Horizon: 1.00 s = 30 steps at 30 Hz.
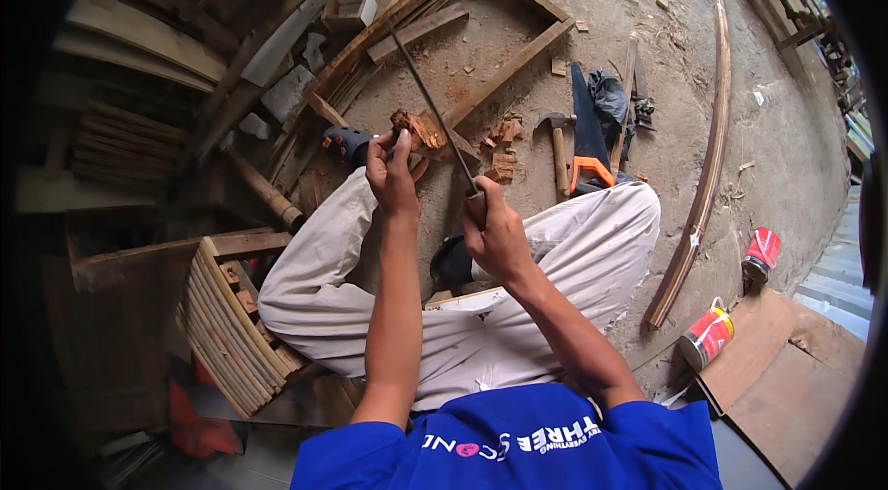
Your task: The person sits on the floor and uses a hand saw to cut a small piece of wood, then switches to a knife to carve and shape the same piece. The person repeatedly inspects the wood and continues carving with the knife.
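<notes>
Ok, LH pinches wood pc, RH clenches tool.

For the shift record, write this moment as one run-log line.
left hand: holds jagged wood chunk; right hand: grips long narrow metal tool; nearby: claw hammer beside orange-handled handsaw

The dusty floor is grey-brown; wooden boards are piled at its shaded left edge; a wooden structure stands near its far right corner, where the light is brighter

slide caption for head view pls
Left hand holds a rough wood piece, right hand a long thin tool; hammer and saw nearby.
</notes>
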{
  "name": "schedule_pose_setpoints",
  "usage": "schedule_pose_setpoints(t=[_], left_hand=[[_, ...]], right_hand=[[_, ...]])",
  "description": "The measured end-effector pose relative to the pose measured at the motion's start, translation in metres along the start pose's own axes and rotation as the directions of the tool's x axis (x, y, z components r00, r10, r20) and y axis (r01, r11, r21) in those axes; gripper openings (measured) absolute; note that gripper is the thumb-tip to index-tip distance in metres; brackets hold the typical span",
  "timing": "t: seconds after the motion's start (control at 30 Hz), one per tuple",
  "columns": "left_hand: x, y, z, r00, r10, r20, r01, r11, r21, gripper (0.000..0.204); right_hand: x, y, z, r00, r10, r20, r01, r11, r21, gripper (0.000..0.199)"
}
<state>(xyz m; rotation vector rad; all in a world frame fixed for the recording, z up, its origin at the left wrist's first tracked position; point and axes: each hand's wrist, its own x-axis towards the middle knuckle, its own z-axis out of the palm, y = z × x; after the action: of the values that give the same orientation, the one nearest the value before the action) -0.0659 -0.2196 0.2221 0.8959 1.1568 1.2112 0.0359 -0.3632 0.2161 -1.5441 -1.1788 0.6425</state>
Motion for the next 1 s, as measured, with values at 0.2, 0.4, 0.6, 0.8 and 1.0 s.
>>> schedule_pose_setpoints(t=[0.2,0.4,0.6,0.8,1.0], left_hand=[[0.000,0.001,-0.001,0.998,-0.025,-0.053,0.026,1.000,0.007,0.021],[-0.003,0.002,-0.006,1.000,-0.018,-0.016,0.018,0.999,-0.026,0.019],[-0.004,0.002,-0.015,1.000,-0.008,-0.002,0.008,1.000,-0.029,0.016],[-0.005,0.003,-0.023,0.999,-0.042,-0.011,0.042,0.999,-0.023,0.016],[-0.009,0.003,-0.020,1.000,-0.007,-0.015,0.006,0.999,-0.051,0.016]], right_hand=[[-0.003,-0.001,0.005,0.998,-0.005,0.061,0.008,0.999,-0.049,0.047],[-0.005,0.001,0.005,0.994,0.056,0.091,-0.043,0.989,-0.141,0.045],[-0.009,-0.001,0.009,0.997,0.002,0.082,0.001,0.999,-0.044,0.049],[-0.014,0.002,0.012,0.994,-0.094,0.063,0.090,0.993,0.072,0.048],[-0.018,0.003,0.013,0.997,-0.060,0.052,0.062,0.998,-0.028,0.048]])
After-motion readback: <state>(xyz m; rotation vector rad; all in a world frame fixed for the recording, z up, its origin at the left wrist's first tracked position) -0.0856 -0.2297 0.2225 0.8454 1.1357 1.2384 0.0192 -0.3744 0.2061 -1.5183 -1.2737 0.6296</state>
